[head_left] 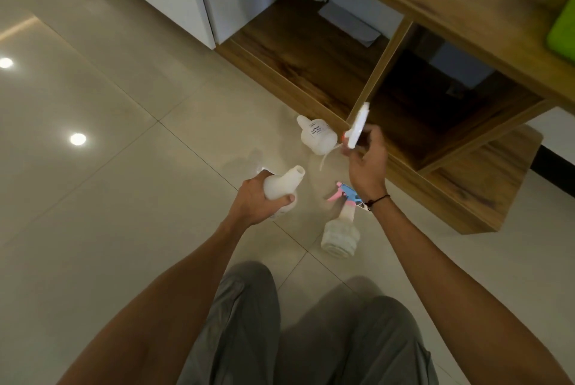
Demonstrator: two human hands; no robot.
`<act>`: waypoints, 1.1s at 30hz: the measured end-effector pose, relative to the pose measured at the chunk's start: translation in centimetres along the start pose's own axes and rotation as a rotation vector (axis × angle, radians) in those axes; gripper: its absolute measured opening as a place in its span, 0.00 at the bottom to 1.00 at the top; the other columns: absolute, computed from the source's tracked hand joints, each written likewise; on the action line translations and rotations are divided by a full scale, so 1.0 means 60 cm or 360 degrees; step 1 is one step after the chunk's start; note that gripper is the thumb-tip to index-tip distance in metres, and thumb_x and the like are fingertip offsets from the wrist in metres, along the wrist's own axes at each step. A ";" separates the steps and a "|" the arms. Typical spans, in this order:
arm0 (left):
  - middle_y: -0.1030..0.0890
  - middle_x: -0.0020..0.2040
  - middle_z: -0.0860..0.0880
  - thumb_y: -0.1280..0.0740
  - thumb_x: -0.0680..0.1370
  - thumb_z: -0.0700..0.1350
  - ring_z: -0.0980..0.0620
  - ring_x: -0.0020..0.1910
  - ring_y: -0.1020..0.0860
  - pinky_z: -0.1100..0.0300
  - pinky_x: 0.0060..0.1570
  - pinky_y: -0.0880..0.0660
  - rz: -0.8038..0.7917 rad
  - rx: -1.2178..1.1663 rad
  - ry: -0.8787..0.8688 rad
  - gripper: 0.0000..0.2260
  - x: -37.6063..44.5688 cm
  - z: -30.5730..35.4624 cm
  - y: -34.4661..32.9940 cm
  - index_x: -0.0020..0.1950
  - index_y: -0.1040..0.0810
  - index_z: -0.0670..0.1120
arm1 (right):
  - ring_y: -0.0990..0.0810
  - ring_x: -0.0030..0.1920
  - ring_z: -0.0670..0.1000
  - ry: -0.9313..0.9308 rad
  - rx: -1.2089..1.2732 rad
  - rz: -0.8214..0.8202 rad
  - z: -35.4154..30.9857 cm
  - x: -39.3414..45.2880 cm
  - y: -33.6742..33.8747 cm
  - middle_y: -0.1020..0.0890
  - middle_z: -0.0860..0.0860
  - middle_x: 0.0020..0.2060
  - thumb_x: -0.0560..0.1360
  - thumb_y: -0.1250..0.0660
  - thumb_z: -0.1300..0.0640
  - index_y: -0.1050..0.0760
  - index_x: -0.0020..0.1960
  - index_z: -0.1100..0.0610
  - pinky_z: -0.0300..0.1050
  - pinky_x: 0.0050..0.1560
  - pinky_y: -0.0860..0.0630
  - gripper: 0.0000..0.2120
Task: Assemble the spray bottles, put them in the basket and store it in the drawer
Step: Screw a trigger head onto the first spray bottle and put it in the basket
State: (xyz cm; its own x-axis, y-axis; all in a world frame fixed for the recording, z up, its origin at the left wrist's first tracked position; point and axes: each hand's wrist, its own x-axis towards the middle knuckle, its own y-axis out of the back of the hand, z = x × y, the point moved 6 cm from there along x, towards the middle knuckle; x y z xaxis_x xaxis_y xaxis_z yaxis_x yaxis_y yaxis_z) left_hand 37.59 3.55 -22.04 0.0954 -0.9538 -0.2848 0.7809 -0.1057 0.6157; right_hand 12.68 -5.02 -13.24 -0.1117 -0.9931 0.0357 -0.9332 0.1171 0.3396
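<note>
The white spray head [357, 126] in the right hand [367, 163] is motion-blurred; that wrist hides part of the pink-and-blue trigger sprayer [340, 193]; the bright green object [561, 27] is cut off by the right edge

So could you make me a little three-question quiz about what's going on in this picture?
1. True or false: the bottle in the left hand has its neck open.
2. What does the right hand hold? A) spray head B) basket C) cloth
3. How many other bottles are on the floor?

Key: 1 true. 2 A. 3 two: a labelled bottle without a head and a lying bottle with a pink and blue head.
</note>
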 end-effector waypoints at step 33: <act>0.23 0.57 0.55 0.24 0.72 0.66 0.51 0.52 0.20 0.53 0.54 0.18 -0.0072 -0.0045 0.0079 0.33 -0.064 0.067 -0.062 0.70 0.27 0.50 | 0.16 0.57 0.53 0.0130 0.0497 0.0327 -0.151 -0.118 0.149 0.22 0.62 0.63 0.82 0.31 0.57 0.31 0.66 0.56 0.52 0.57 0.15 0.15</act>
State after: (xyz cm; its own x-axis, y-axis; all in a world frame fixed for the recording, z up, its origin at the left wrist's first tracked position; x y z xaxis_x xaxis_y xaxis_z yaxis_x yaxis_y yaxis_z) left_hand 31.82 6.44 -20.27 0.0894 -0.9330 -0.3485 0.8022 -0.1400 0.5804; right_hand 8.24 3.01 -1.98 -0.2913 -0.9444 0.1522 -0.9548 0.2970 0.0153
